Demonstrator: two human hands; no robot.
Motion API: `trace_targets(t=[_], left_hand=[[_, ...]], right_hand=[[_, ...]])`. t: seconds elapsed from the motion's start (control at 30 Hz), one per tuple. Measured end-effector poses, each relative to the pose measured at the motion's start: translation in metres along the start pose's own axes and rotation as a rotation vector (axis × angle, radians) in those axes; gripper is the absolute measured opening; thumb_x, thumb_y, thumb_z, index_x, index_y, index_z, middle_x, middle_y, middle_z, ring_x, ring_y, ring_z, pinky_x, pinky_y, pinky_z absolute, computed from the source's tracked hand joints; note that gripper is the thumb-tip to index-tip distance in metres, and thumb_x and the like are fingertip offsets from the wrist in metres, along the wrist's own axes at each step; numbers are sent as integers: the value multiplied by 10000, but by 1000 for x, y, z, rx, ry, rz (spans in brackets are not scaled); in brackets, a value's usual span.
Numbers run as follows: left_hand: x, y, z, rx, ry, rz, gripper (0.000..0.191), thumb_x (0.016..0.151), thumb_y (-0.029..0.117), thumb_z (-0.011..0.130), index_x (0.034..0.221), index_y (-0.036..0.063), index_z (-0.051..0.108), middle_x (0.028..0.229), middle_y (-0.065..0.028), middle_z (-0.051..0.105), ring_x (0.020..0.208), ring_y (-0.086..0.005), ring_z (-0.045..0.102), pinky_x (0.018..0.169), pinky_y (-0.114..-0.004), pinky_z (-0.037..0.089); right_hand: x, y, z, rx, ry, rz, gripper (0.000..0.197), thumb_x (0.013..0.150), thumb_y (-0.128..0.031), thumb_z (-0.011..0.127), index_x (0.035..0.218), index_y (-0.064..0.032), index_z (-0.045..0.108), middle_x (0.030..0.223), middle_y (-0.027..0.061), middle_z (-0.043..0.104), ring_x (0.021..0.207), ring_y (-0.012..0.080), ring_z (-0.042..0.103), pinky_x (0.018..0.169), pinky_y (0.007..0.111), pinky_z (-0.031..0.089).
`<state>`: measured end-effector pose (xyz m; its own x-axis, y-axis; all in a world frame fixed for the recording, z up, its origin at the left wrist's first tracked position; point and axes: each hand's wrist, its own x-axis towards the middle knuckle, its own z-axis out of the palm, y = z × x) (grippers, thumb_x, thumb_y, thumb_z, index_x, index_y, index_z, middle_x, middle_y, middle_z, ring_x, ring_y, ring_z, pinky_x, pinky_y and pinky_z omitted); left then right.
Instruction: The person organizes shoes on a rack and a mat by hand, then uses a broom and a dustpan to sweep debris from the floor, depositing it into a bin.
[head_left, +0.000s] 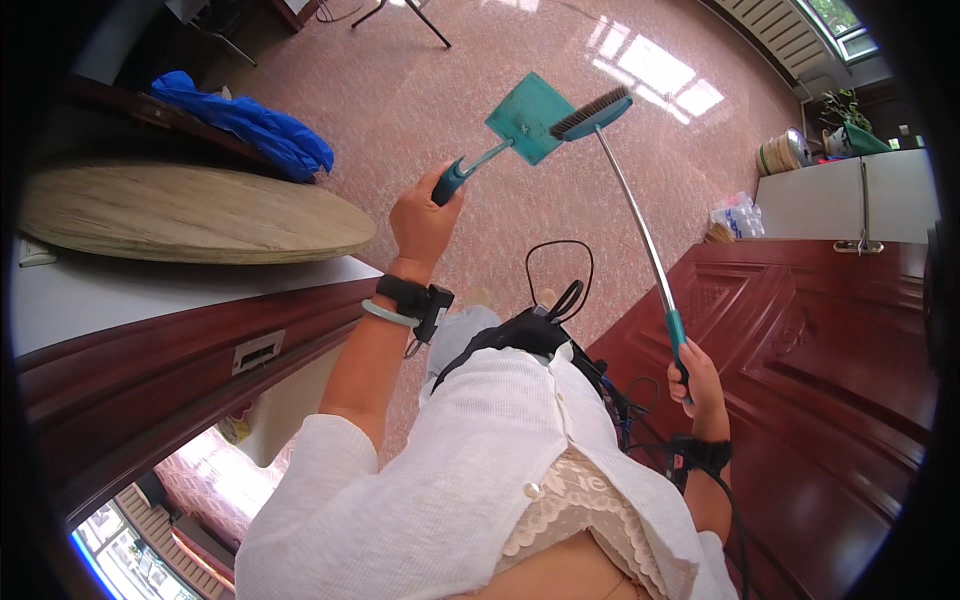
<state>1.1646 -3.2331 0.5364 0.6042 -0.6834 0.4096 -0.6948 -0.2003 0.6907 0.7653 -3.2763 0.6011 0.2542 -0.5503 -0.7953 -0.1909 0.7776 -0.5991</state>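
Note:
My left hand (424, 221) is closed around the dark teal grip of a long-handled dustpan (529, 112). Its flat teal pan is ahead of me, with some dark specks or stains on it. In my right hand (701, 382) is the teal grip of a broom (596, 116), whose silver metal pole runs up and away to a teal head with dark bristles. The broom head overlaps the right corner of the pan in view; whether the two touch, I cannot tell. Both wrists carry black strapped devices.
A dark red panelled door (817, 337) stands at my right, a dark red door frame (187, 345) at my left. A round wooden board (202, 214) and blue plastic sheeting (247, 124) lie left. White cabinets (810, 195) and a rope spool (785, 152) are beyond the door. Speckled pink floor (420, 90) stretches ahead.

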Motion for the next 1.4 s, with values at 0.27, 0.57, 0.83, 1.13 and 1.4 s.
trace_targets(t=[0.27, 0.57, 0.83, 1.13, 1.4], left_hand=[[1, 18, 9, 10, -55, 64, 292, 660, 155, 638, 947, 129, 593, 720, -127, 583, 627, -297, 558, 525, -350, 437], [-2, -2, 26, -12, -12, -1, 299, 653, 129, 640, 948, 123, 595, 751, -130, 590, 658, -291, 571, 543, -345, 445], [8, -20, 42, -70, 76, -200, 297, 681, 149, 639, 961, 68, 583, 759, -142, 602, 670, -252, 597, 578, -314, 455], [30, -10, 22, -231, 108, -215, 261, 711, 138, 633, 936, 17, 577, 728, -78, 602, 632, -131, 561, 580, -266, 440], [22, -32, 10, -259, 126, -298, 255, 691, 108, 645, 909, -6, 578, 723, -50, 591, 646, -97, 529, 603, -251, 434]], right_hand=[[10, -19, 3, -127, -115, 289, 210, 859, -223, 393, 1036, -109, 400, 555, 0, 400, 376, 60, 330, 329, 198, 271], [11, -20, 8, -172, -195, 413, 210, 858, -218, 392, 1033, -102, 406, 556, -6, 405, 391, 59, 324, 344, 197, 263], [20, -17, 19, -254, -336, 470, 213, 841, -189, 435, 1016, -68, 444, 545, 15, 425, 377, 56, 313, 338, 196, 257], [29, -4, 10, -283, -192, 387, 294, 802, -155, 486, 1067, -33, 449, 577, 11, 443, 402, 61, 344, 339, 190, 260], [21, 20, -9, -510, 49, 187, 213, 776, -156, 491, 958, -46, 485, 526, -5, 405, 353, 65, 338, 308, 210, 246]])
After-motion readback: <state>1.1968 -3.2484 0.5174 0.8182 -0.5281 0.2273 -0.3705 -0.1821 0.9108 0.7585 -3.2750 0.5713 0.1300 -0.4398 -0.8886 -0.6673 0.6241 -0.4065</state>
